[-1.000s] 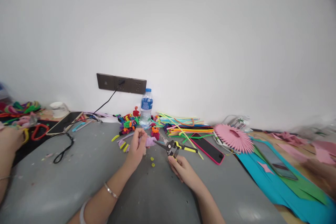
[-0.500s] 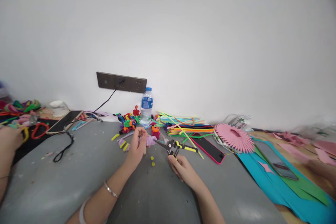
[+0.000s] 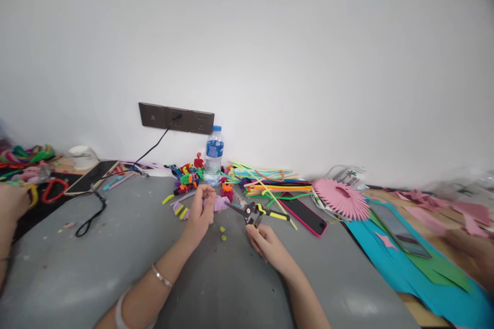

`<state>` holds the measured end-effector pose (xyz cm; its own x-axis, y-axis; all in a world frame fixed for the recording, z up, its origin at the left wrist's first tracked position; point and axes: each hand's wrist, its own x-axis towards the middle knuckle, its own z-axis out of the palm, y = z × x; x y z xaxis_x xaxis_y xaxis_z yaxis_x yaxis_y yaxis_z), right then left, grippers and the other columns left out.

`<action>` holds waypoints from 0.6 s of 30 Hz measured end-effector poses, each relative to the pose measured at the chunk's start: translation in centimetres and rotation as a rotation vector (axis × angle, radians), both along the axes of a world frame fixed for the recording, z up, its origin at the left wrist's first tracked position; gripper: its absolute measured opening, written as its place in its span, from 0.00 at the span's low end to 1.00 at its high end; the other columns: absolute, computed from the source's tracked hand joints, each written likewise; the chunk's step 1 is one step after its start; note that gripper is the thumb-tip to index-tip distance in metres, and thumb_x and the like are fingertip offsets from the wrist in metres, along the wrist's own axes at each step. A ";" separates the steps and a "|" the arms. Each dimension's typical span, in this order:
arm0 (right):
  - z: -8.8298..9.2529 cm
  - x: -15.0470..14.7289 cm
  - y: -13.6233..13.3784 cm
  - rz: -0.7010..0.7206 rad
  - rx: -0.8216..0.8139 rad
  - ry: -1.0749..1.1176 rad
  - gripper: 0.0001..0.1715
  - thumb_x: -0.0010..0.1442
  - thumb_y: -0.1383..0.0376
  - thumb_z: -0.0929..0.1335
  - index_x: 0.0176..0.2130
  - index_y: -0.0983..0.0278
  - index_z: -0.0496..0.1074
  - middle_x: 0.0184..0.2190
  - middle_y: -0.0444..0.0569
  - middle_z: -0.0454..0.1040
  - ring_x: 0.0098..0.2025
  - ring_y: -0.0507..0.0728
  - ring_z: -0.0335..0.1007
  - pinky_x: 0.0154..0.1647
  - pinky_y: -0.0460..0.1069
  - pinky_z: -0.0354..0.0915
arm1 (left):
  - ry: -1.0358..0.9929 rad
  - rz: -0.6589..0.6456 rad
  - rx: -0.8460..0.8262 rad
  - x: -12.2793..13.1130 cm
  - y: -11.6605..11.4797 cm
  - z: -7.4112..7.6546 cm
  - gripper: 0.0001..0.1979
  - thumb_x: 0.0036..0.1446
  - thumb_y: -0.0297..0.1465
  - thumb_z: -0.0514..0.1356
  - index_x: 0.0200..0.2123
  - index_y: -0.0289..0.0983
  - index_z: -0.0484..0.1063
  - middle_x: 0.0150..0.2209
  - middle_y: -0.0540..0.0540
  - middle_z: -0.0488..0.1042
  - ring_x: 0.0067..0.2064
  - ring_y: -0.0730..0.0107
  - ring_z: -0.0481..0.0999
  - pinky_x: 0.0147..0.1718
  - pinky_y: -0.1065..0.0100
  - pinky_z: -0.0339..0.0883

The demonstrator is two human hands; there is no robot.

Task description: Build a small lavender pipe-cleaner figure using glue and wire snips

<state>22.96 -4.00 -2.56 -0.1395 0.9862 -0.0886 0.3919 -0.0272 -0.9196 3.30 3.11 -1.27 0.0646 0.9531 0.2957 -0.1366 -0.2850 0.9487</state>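
My left hand (image 3: 200, 213) pinches a fuzzy lilac pipe-cleaner piece (image 3: 221, 203), wound into a thick bundle. From the other side, my right hand (image 3: 265, 245) is closed around the lower handle of black-and-yellow pliers (image 3: 252, 212). Their dark pointed jaws reach left to the lilac piece; whether they grip it I cannot tell. Two small yellow-green bits (image 3: 223, 238) lie on the grey table just below. Left of my left hand rest purple-and-yellow fuzzy strips (image 3: 181, 211), partly hidden by the fingers.
A water bottle (image 3: 214, 154) stands by the wall beside colourful fuzzy figures (image 3: 189, 177). Pipe cleaners (image 3: 278, 185) lie in a bundle near a pink-edged phone (image 3: 306, 216) and a pink pleated paper disc (image 3: 341, 199). Other people's hands show at far left (image 3: 13, 203) and far right (image 3: 471, 244).
The whole view has shifted slightly, so things sit a little further left and higher. Both hands keep the same hold on the lilac piece and the pliers.
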 end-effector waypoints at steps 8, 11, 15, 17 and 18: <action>0.0 0.1 0.0 -0.002 0.011 0.011 0.39 0.58 0.32 0.56 0.18 0.59 0.54 0.12 0.37 0.52 0.16 0.48 0.47 0.19 0.46 0.48 | 0.008 -0.003 -0.001 -0.1 0.1 0.1 0.12 0.61 0.44 0.56 0.39 0.41 0.64 0.31 0.51 0.66 0.33 0.68 0.70 0.28 0.70 0.74; 0.0 0.0 -0.1 0.001 0.020 0.007 0.39 0.58 0.32 0.56 0.17 0.59 0.53 0.11 0.37 0.51 0.16 0.48 0.48 0.20 0.46 0.48 | 0.015 -0.004 -0.001 -0.1 0.2 -0.1 0.12 0.61 0.43 0.55 0.39 0.42 0.63 0.32 0.51 0.66 0.35 0.68 0.70 0.28 0.70 0.74; 0.2 0.0 -0.2 0.007 0.026 -0.003 0.39 0.58 0.32 0.56 0.17 0.59 0.53 0.11 0.37 0.51 0.17 0.48 0.48 0.20 0.46 0.48 | 0.028 0.001 -0.005 -0.2 0.2 -0.2 0.11 0.61 0.43 0.55 0.40 0.42 0.63 0.33 0.51 0.67 0.35 0.68 0.71 0.29 0.70 0.74; 0.2 0.0 -0.2 0.004 0.019 -0.006 0.39 0.58 0.32 0.56 0.17 0.59 0.53 0.11 0.37 0.51 0.16 0.48 0.48 0.20 0.46 0.48 | 0.026 0.002 -0.006 -0.2 0.1 -0.1 0.11 0.61 0.43 0.56 0.40 0.42 0.63 0.33 0.51 0.67 0.35 0.68 0.71 0.29 0.70 0.74; 0.2 0.0 -0.2 -0.001 0.017 -0.004 0.39 0.58 0.32 0.56 0.17 0.59 0.53 0.11 0.37 0.51 0.16 0.48 0.48 0.20 0.46 0.48 | 0.025 0.002 -0.006 -0.1 0.1 0.0 0.12 0.61 0.43 0.56 0.40 0.42 0.63 0.33 0.51 0.67 0.35 0.68 0.71 0.29 0.70 0.74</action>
